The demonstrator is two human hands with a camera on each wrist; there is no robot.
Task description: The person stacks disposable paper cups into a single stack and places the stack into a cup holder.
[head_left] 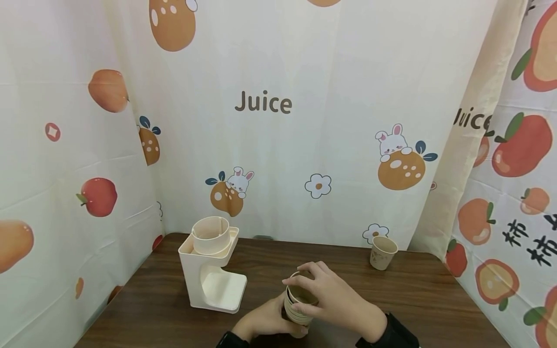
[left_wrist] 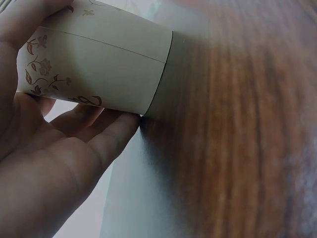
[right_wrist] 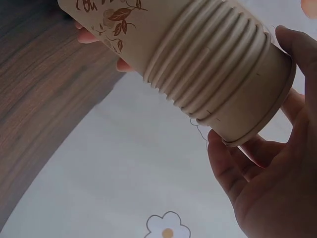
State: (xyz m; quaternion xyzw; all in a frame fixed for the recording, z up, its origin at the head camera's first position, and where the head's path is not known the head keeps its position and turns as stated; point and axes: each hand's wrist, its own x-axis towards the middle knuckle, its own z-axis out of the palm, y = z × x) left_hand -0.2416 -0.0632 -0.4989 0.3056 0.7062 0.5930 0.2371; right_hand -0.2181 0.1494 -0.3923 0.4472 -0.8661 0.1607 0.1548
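Observation:
A stack of cream paper cups (head_left: pixel 296 315) stands near the front middle of the table, with several rims close together below the top cup. My left hand (head_left: pixel 271 316) holds the stack low down. In the left wrist view, its fingers reach along the printed wall of the bottom cup (left_wrist: pixel 99 64), whose base is right at the tabletop. From above, my right hand (head_left: pixel 335 297) grips the top paper cup (right_wrist: pixel 255 84) by its rim, thumb on one side and fingers on the other. That cup sticks out farther from the stack than the rims below it.
Left of my hands stands a white holder (head_left: pixel 193 282) with a round cylinder (head_left: pixel 211 237) on top and a flat foot in front. A single paper cup (head_left: pixel 383 253) stands upright at the back right of the brown table (head_left: pixel 348 263). Printed curtains (head_left: pixel 278 145) surround the table's back and sides.

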